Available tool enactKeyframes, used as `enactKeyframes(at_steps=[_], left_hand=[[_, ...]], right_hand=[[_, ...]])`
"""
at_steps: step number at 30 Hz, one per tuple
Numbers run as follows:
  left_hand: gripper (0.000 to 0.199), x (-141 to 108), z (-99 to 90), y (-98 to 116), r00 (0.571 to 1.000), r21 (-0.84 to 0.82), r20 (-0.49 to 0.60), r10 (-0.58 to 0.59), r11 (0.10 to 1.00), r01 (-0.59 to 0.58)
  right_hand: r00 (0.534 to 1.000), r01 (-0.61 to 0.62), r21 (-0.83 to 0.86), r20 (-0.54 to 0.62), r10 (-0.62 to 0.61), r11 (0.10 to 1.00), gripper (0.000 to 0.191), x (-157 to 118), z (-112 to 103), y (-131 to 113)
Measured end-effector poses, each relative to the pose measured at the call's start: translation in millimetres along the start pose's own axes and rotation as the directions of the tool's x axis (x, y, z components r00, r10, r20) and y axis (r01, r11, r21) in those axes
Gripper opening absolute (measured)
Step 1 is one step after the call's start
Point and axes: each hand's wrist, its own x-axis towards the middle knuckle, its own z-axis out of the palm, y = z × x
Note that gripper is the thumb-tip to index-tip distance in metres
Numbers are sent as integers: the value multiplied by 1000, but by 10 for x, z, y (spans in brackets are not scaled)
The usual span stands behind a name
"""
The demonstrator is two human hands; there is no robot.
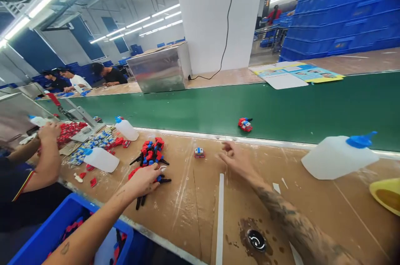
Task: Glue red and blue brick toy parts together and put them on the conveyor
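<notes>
My left hand (pixel 145 181) rests on the near side of a pile of red, blue and black toy parts (pixel 150 151); its fingers curl over the parts, and what they hold is hidden. My right hand (pixel 233 157) is over the brown tabletop with thumb and fingers apart and nothing between them. Between the two hands, nearer the right one, a small white, blue and red piece (pixel 199 152) sits on the table. Beyond my right hand, a red, white and blue toy with a black part (pixel 245 124) lies on the green belt (pixel 203 108).
White bottles with blue caps stand or lie at right (pixel 339 158) and left (pixel 101 160). A small black dish (pixel 256 240) holds liquid near the front. A blue bin (pixel 126 225) is below the left edge. Another person's arm (pixel 50 156) reaches in at left.
</notes>
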Motion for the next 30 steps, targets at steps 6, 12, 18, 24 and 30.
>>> enactKeyframes(at_steps=[6, 12, 18, 24, 30], left_hand=[[27, -55, 344, 150, 999, 195, -36, -39, 980, 46], [21, -156, 437, 217, 993, 157, -100, 58, 987, -42], [25, 72, 663, 594, 933, -213, -300, 197, 940, -267], [21, 532, 703, 985, 946, -570, -289, 147, 768, -294], [30, 409, 546, 1118, 952, -445, -247, 182, 851, -279]], right_hand=[[910, 244, -121, 371, -184, 962, 21, 530, 503, -261], [950, -30, 273, 307, -58, 962, 27, 93, 230, -55], [963, -266, 757, 228, 140, 597, 49, -534, -270, 12], [896, -373, 899, 286, 340, 227, 38, -918, -422, -75], [904, -292, 956, 265, 335, 32, 45, -1011, -538, 3]])
